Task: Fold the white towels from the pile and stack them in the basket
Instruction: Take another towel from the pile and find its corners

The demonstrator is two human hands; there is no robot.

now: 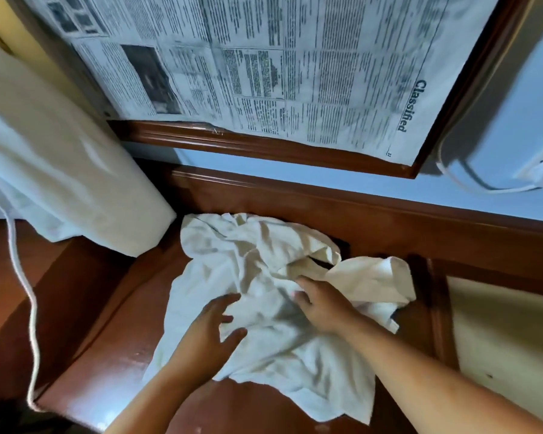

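Through the head camera I see the crumpled white towel pile (257, 264) on the dark wooden surface (107, 324). My left hand (207, 333), fingers spread, is at the pile's near-left edge. My right hand (323, 305), apart from the left, lies on the pile's middle, and I cannot tell if it grips. A newspaper (295, 67) hangs beyond the pile.

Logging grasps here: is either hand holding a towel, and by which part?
The left hand is spread open over the white towel, gripping nothing. The right hand lies on its crumpled middle; whether its fingers pinch a fold cannot be told.
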